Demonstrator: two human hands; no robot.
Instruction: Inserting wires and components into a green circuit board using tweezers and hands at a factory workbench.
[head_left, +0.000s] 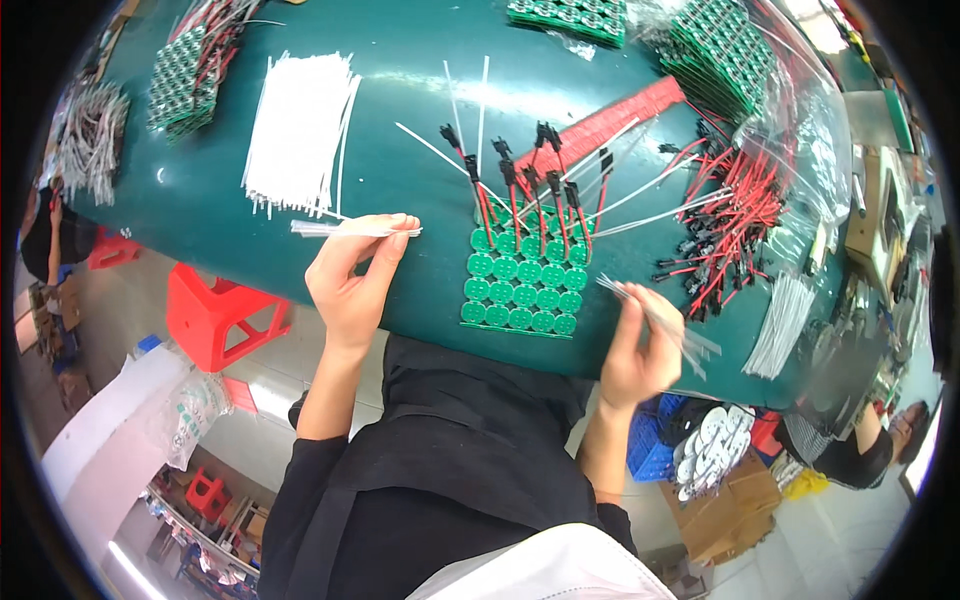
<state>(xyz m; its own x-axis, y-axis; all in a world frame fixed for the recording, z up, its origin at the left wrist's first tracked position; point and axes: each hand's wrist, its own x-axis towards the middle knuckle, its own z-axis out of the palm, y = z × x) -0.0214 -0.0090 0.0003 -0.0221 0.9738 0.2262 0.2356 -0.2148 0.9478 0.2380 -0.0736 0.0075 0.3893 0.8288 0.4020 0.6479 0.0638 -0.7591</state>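
Observation:
My left hand is closed in a pinch on a small bundle of thin white strips, held left of a green circuit board panel. At the panel's lower right, my right hand grips a second bundle of thin whitish strips, fanned out past the fingers. The panel is made of round boards joined in rows. Red and black wires with black connectors rise from its far rows, with several loose white strips lying among them. Whether either bundle touches the panel I cannot tell; both look apart from it.
A big pile of white strips lies at left. Right of the panel are heaped red-black wires and more strips. Stacked board panels and a red strip-shaped bundle lie farther back. A red stool stands beyond the table's left edge.

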